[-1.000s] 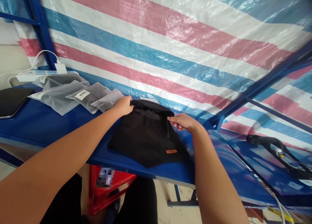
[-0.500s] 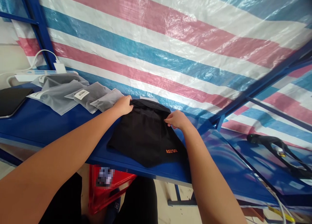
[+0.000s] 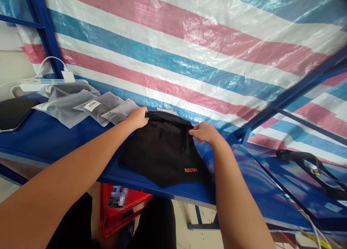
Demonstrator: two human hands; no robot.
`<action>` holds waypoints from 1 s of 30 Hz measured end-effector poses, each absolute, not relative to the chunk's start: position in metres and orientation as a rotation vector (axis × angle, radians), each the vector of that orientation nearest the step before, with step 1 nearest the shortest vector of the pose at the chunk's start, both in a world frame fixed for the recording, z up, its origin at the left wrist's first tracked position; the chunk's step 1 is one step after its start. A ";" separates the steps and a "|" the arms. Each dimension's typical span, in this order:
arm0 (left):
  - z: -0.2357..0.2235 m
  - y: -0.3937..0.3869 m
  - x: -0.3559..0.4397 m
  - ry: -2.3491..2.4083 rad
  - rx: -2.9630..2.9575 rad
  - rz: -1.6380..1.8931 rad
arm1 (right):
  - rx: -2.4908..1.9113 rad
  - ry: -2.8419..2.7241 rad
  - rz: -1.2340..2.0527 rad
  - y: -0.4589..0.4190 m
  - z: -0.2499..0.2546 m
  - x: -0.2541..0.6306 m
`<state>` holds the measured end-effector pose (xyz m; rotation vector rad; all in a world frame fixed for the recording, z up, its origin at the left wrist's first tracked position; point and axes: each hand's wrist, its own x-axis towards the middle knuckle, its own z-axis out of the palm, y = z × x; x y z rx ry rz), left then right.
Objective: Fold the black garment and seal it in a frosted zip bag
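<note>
A black cloth [image 3: 162, 153] with orange "AstroAI" lettering lies spread over the front of the blue table, its far edge folded into a thick band. Whether it is a bag or a cover, I cannot tell. My left hand [image 3: 138, 117] is closed on the far left corner of this cloth. At the far right corner, my right hand [image 3: 204, 132] pinches the edge of the fold between thumb and fingers. A white sheet or bag [image 3: 166, 111] shows partly behind the cloth.
Several frosted plastic bags [image 3: 93, 106] with dark contents lie left of my left hand. Behind them sits a white power strip [image 3: 32, 85]; a black flat device [image 3: 13, 113] lies far left. Striped tarpaulin [image 3: 162, 61] rises behind the blue table [image 3: 67, 142]. A red stool [image 3: 105, 220] stands below.
My right hand has moved a little to the right and the folded far edge has been drawn straighter. My left hand keeps its hold in nearly the same place.
</note>
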<state>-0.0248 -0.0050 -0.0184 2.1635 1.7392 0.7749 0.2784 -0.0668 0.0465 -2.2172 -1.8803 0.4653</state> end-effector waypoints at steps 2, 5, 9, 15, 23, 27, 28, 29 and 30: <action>-0.018 -0.006 -0.025 1.741 2.164 0.772 | -2.230 -1.818 0.521 -0.066 0.047 0.286; -0.016 -0.007 -0.024 1.747 2.148 0.766 | -2.283 -1.774 0.631 -0.064 0.043 0.292; -0.015 -0.008 -0.024 1.731 2.129 0.768 | -2.332 -1.766 0.716 -0.063 0.037 0.291; -0.014 -0.009 -0.024 1.731 2.154 0.762 | -2.322 -1.700 0.658 -0.058 0.034 0.295; -0.016 -0.008 -0.024 1.739 2.186 0.761 | -2.260 -1.763 0.590 -0.052 0.021 0.297; -0.016 -0.007 -0.024 1.746 2.177 0.751 | -2.268 -1.757 0.634 -0.052 0.019 0.295; -0.016 -0.007 -0.024 1.745 2.178 0.748 | -2.283 -1.762 0.639 -0.052 0.020 0.294; -0.016 -0.007 -0.024 1.741 2.181 0.745 | -2.303 -1.768 0.641 -0.051 0.020 0.293; -0.016 -0.007 -0.024 1.738 2.186 0.744 | -2.323 -1.777 0.640 -0.051 0.020 0.293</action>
